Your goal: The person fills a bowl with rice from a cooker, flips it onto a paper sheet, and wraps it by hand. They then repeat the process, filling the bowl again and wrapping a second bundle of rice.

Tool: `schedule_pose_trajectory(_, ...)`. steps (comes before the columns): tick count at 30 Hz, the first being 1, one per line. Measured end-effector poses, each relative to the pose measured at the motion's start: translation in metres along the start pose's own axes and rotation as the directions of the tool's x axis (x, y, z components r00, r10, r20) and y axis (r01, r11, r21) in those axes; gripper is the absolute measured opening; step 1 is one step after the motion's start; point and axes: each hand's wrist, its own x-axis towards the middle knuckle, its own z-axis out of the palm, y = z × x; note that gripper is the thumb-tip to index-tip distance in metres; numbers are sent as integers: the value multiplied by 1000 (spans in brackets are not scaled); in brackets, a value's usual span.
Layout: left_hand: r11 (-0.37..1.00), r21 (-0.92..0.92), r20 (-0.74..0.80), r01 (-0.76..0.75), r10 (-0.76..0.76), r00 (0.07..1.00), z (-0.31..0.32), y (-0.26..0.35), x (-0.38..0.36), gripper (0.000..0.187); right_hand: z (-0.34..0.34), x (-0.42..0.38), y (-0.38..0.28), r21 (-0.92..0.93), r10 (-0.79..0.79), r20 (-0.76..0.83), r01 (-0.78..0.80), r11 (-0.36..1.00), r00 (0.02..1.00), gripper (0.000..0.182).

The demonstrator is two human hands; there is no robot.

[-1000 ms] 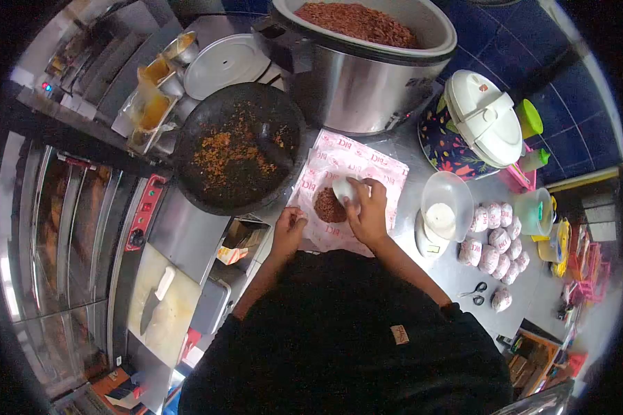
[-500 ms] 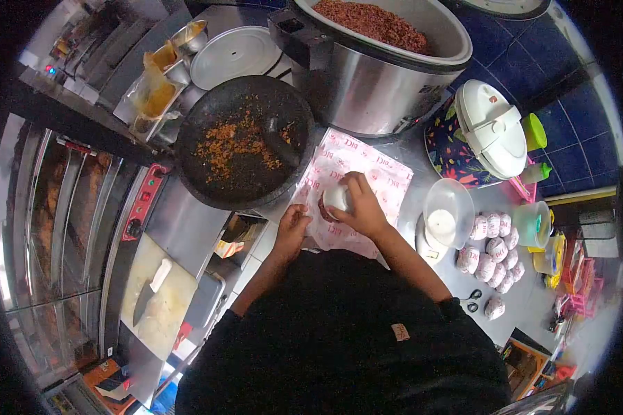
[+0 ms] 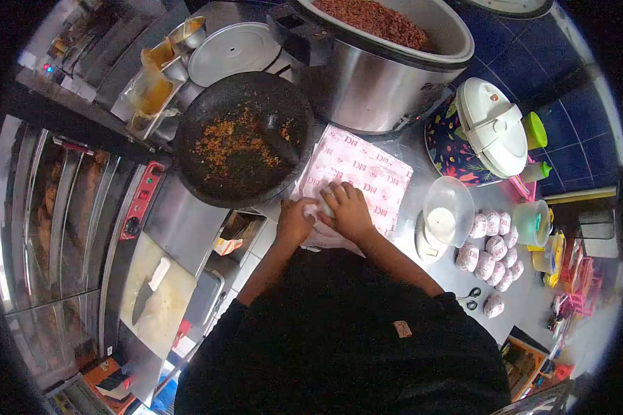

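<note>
- right hand [image 3: 351,213] curled down over the near edge of the pink printed paper [image 3: 360,176], fingers [image 3: 339,191] clenched on a fold of it; the white cup it pressed onto the paper a moment ago is out of sight, as is the mound of brown rice, now hidden under hands and paper
- left hand [image 3: 294,223] has shifted in from the sheet's corner to touch the right, its fingers pinching the same fold; I judge shaping is over and wrapping begun
- the paper lies on the tabletop [image 3: 408,155], just beside the black wok [image 3: 242,142]
- behind it the big rice cooker [image 3: 387,59]
- to the right a clear container [image 3: 448,207] and wrapped packets [image 3: 495,245]
</note>
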Motion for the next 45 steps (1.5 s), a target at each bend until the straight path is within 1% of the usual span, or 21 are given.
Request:
schedule_pose_trajectory(1,996,83,-7,-32,32,999,1,2,0,38,-1,-1,-1,-44,34,46,-32,999,998,54)
schedule_pose_trajectory(4,990,142,-63,-13,22,998,5,2,3,44,-3,-3,-2,-87,76,71,-70,994,995,54)
schedule_pose_trajectory(7,983,183,-64,2,10,998,8,-3,6,48,-8,-5,-1,-95,95,66,-88,992,993,53)
schedule_pose_trajectory(10,979,203,-65,-1,14,998,8,-3,6,51,-11,-9,0,-78,117,26,-114,990,993,57)
schedule_pose_trajectory(16,974,225,-113,-13,40,993,8,0,2,50,-15,-16,8,-66,153,56,-150,987,987,55)
schedule_pose_trajectory(19,978,201,-60,-53,66,996,5,-2,5,49,-15,-18,9,-80,150,70,-144,986,986,53)
schedule_pose_trajectory(23,980,195,-62,-50,63,996,-1,3,3,46,-20,-18,12,-74,140,75,-134,988,987,55)
schedule_pose_trajectory(25,999,5,6,-44,44,999,-4,-6,0,44,-24,-19,13,-19,76,98,-74,997,992,60)
schedule_pose_trajectory(29,996,-90,104,-5,15,994,-19,-8,-8,42,-39,-17,6,10,112,21,-113,994,993,67)
schedule_pose_trajectory(31,968,-250,171,30,13,985,-21,-14,-11,41,-68,-12,4,170,188,-31,-180,969,982,70)
schedule_pose_trajectory(33,960,-280,170,17,32,985,-29,-9,-15,40,-94,-15,13,337,311,-220,-227,914,925,70)
schedule_pose_trajectory(35,950,-312,168,2,53,984,-43,5,-19,39,-114,-33,33,454,468,-397,-275,848,789,72)
schedule_pose_trajectory(36,983,-134,130,-123,141,981,-51,12,-19,40,-127,-42,42,435,527,-465,-334,836,711,73)
schedule_pose_trajectory(37,969,51,110,-241,235,966,-58,19,-20,40,-137,-57,52,477,638,-420,-441,760,645,73)
schedule_pose_trajectory(38,968,52,118,-246,239,964,-62,28,-21,40,-143,-70,61,469,675,-465,-488,736,573,71)
schedule_pose_trajectory(39,900,113,99,-421,411,906,-66,37,-22,41,-146,-84,70,392,669,-543,-552,736,507,66)
schedule_pose_trajectory(40,798,174,92,-577,571,816,-68,44,-23,43,-139,-101,82,501,744,-547,-561,659,384,60)
schedule_pose_trajectory(41,793,173,99,-584,576,811,-71,51,-24,43,-133,-114,90,320,669,-657,-676,664,347,58)
schedule_pose_trajectory(43,876,-11,387,-482,448,806,-72,59,-25,42,-117,-139,102,361,704,-660,-710,604,263,58)
schedule_pose_trajectory(44,872,-11,396,-490,454,798,-68,55,-22,42,-112,-146,102,363,705,-663,-716,596,251,58)
schedule_pose_trajectory(45,869,-9,387,-495,460,800,-63,50,-17,39,-112,-149,100,288,683,-659,-734,615,314,58)
